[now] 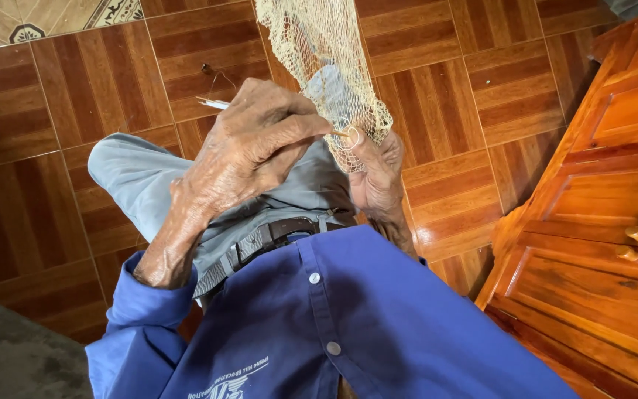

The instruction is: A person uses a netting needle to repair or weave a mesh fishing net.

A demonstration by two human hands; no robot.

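Note:
A cream mesh net (319, 52) hangs down from the top of the view over my lap. My left hand (256, 144) is closed with its fingers pinched at the net's lower edge, and a thin pale tool (213, 103) sticks out of it to the left. My right hand (378, 177) is just below and to the right, gripping the bunched bottom of the net. The two hands almost touch. I am seated, in grey trousers (134, 177) and a blue shirt (348, 325).
A varnished wooden cabinet (599, 214) with drawers and round knobs stands close on the right. The floor (31, 133) is brown wood-pattern tile. A grey mat (9, 355) lies at the bottom left.

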